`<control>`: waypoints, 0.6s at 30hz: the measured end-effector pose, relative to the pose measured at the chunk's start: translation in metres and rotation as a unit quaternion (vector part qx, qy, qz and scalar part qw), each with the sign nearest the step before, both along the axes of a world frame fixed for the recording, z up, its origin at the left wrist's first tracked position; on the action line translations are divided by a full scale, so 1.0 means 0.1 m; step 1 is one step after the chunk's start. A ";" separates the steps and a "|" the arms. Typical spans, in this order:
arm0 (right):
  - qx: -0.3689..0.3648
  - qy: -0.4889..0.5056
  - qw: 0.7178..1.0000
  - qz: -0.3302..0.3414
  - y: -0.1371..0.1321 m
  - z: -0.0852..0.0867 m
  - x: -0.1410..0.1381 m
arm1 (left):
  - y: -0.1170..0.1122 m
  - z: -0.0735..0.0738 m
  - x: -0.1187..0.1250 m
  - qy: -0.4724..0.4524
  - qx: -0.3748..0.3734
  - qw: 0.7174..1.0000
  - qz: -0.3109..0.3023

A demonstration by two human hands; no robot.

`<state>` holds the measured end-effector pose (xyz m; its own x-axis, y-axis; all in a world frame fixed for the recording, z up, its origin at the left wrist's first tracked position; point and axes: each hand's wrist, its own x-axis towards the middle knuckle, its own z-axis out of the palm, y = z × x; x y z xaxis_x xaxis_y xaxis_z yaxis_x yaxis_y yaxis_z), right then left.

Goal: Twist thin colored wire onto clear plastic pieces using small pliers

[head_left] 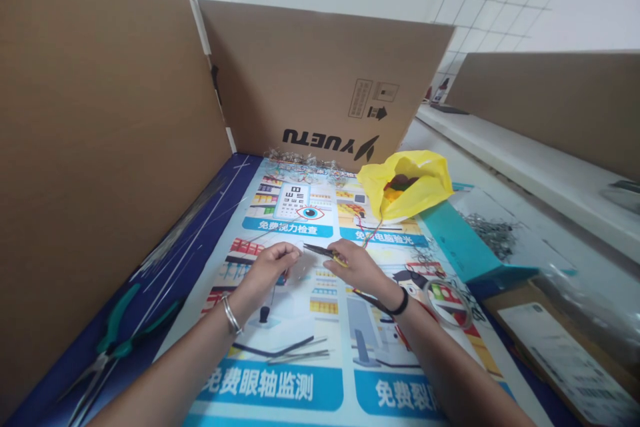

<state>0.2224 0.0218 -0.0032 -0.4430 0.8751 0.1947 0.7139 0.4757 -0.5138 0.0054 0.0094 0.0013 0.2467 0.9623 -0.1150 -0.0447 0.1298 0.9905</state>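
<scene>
- left hand (270, 265) pinched on a thin wire (273, 290), right hand (357, 265) clamped round small pliers (320, 251)
- looks early-ish imo: loose wires (300, 351) lie untouched on the surface

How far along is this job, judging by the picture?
Done, apparently: clear pieces lined along the box. In hand: left hand pinches a thin wire, right hand holds pliers to it. Left: loose wires on the poster, yellow bag holding coloured bits.
</scene>
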 end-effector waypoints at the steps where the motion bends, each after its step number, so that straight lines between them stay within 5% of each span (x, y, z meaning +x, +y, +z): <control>1: 0.000 -0.005 1.000 0.001 0.00 -0.01 0.00 | 0.00 0.00 0.00 -0.001 0.002 1.000 -0.005; 18: 0.011 -0.070 0.997 -0.014 -0.06 0.06 -0.03 | 0.03 -0.08 -0.01 0.072 0.004 0.997 0.042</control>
<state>0.2197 0.0159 0.0029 -0.4433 0.8834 0.1519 0.7911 0.4653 -0.3970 0.0043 0.0123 -0.0070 0.1465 0.9800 -0.1346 0.0871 0.1228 0.9886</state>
